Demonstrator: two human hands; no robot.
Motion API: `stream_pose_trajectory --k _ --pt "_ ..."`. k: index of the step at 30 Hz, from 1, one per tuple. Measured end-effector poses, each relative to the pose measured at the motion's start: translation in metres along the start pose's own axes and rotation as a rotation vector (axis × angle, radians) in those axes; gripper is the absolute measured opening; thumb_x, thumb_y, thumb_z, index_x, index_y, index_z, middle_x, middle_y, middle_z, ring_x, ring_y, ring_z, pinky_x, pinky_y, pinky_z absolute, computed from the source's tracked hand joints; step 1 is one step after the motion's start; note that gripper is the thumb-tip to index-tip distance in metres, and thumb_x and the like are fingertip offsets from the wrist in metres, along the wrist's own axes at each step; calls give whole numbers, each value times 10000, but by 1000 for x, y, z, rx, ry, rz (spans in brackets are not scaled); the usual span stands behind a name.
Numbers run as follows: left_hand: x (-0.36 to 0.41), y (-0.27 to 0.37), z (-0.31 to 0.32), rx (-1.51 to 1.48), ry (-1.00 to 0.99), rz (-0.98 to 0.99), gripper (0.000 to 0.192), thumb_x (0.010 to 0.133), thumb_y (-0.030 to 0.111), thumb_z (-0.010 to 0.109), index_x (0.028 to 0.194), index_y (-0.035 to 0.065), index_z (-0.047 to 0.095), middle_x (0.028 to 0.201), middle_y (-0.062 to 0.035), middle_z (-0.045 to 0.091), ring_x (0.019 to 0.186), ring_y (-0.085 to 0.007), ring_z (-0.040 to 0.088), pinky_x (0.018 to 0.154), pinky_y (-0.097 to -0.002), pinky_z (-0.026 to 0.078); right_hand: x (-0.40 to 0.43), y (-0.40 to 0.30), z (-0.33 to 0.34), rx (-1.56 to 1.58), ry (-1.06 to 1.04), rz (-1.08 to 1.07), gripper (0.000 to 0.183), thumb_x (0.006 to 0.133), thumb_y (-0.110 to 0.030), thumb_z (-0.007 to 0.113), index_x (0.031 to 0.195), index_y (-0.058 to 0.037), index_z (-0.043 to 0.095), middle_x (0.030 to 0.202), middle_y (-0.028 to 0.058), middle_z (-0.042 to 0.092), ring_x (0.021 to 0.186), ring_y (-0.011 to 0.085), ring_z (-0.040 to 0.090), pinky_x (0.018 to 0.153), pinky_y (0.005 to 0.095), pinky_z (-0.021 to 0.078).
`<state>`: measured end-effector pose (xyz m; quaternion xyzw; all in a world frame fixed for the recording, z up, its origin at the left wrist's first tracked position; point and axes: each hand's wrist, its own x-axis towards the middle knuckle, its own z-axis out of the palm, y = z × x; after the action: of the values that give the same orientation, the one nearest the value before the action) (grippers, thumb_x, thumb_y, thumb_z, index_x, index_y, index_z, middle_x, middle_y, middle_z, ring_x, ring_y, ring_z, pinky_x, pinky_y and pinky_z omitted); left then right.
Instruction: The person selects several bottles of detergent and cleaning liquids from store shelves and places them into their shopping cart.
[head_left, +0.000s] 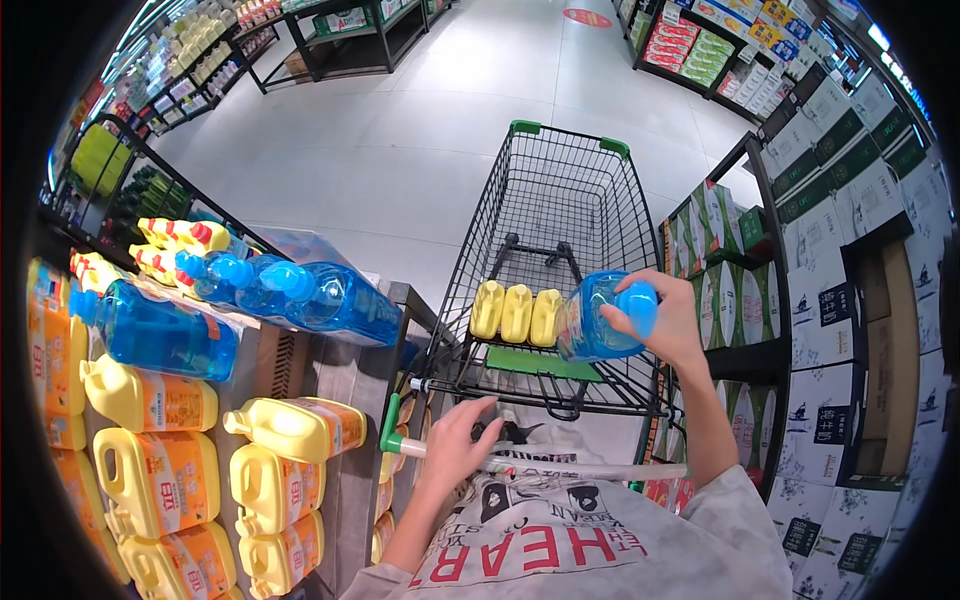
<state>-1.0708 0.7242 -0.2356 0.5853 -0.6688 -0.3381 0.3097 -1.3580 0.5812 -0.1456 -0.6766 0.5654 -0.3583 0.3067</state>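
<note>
My right hand (673, 319) grips a large blue plastic bottle (589, 319) near its blue cap, holding it tilted over the near right part of a black wire shopping cart (637, 217). Three yellow jugs (517, 315) stand in a row in the cart, just left of the bottle. My left hand (463, 439) is over the cart's handle bar (540, 466), fingers extended and thumb apart, not curled around the bar. Whether the palm touches the bar is hidden.
To the left, a display shelf (341, 420) bears yellow jugs with orange labels (169, 480) and several blue bottles (330, 300). Stacked white cartons (821, 315) and shelved green-and-white boxes (739, 300) line the right side. Pale tiled floor (390, 165) extends beyond the cart.
</note>
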Motion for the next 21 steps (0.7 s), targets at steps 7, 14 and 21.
stream_pose_trajectory --k 7,14,21 --pt "7 1 6 182 36 -81 278 831 155 713 1080 38 666 873 -134 685 788 -278 692 702 -370 547 14 120 52 -217 84 156 442 673 -331 858 907 2 685 772 152 687 684 258 676 661 349 536" --pt "11 6 2 245 -56 -154 305 835 215 702 1105 80 665 873 -121 685 801 -317 676 686 -409 529 8 238 117 -343 -46 125 481 689 -341 854 979 -16 650 868 191 684 821 372 667 746 414 518" --pt "16 11 -3 238 -101 -189 306 837 214 701 1114 90 671 843 -118 683 776 -321 674 679 -411 525 -10 299 161 -388 -117 202 503 722 -364 833 1045 -42 623 929 201 678 883 397 650 770 448 512"
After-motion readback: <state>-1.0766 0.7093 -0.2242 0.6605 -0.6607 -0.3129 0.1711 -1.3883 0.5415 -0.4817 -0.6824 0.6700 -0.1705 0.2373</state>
